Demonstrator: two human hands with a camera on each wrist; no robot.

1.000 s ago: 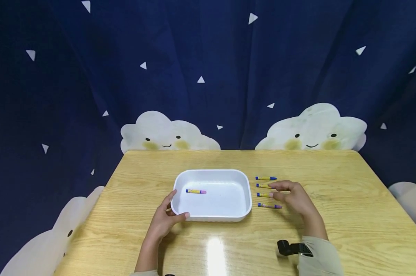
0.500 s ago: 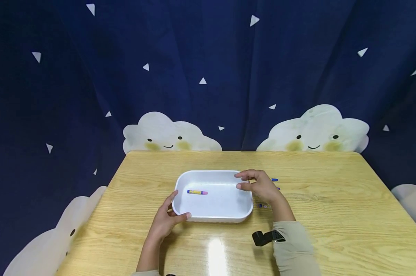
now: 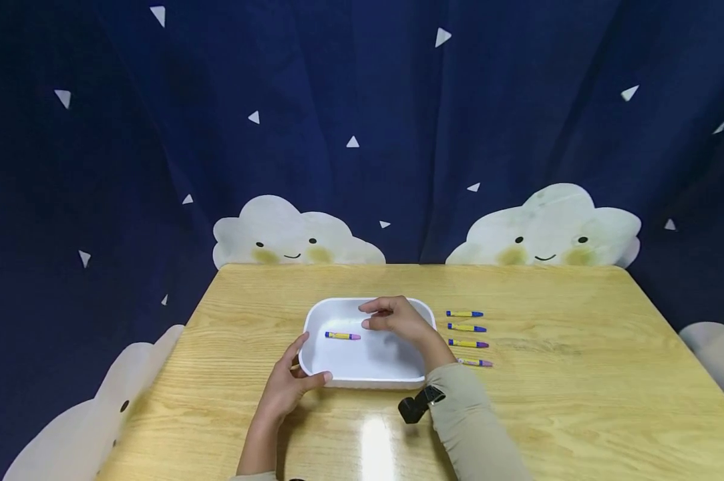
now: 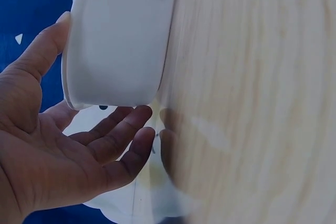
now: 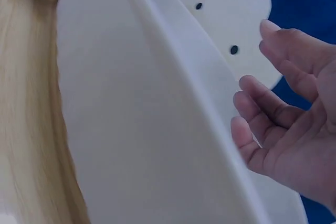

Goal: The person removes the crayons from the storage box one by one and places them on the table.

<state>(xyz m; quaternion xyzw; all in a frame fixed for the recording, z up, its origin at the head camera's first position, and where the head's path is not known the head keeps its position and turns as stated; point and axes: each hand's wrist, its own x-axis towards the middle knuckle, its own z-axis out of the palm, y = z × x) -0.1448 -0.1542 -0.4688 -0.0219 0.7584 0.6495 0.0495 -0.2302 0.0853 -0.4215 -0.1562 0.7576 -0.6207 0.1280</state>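
A white plastic tray (image 3: pixel 374 366) stands on the table, holding one yellow-wrapped crayon (image 3: pixel 342 336) with a pink tip. My left hand (image 3: pixel 285 386) grips the tray's near-left corner. In the left wrist view its thumb is at the rim and the other fingers curl beside the outer wall (image 4: pixel 121 40). Over the tray's inside is my right hand (image 3: pixel 398 324), just right of the crayon. The right wrist view shows its fingers (image 5: pixel 262 108) loosely bent, with nothing between them.
Right of the tray, several crayons lie in a column: two blue-tipped ones (image 3: pixel 465 314), a purple one (image 3: pixel 469 344) and a pink-tipped one (image 3: pixel 479 363), partly behind the right sleeve. A dark blue curtain (image 3: pixel 338 80) with cloud shapes hangs behind the wooden table (image 3: pixel 578 347).
My right hand has moved left from above the column of crayons, across the tray's right rim, to above its inside. The left hand and the tray stay in place.
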